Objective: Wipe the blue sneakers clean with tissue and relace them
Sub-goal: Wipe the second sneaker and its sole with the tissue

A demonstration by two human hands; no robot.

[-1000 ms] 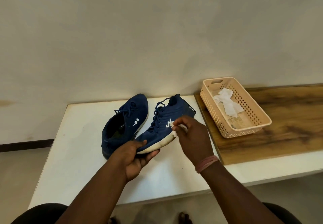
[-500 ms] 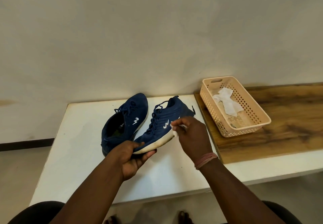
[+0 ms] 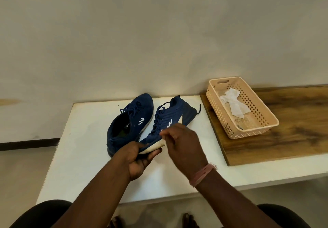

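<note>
A blue sneaker (image 3: 170,119) of matt knitted cloth is gripped at its toe by the left hand (image 3: 140,160); its sole rim, just beside the grip, looks like smooth off-white rubber, scuffed grey. Cord laces are threaded above the grip. Left of the grip, a second sneaker (image 3: 129,123) shows the same matt cloth. Beneath the grip, the table (image 3: 85,147) is seen as a smooth, matt white surface. Well to the right of the grip, a wooden board (image 3: 292,139) with dark grain carries a perforated, satin peach plastic basket (image 3: 225,121) holding crumpled white tissue paper (image 3: 234,103).
</note>
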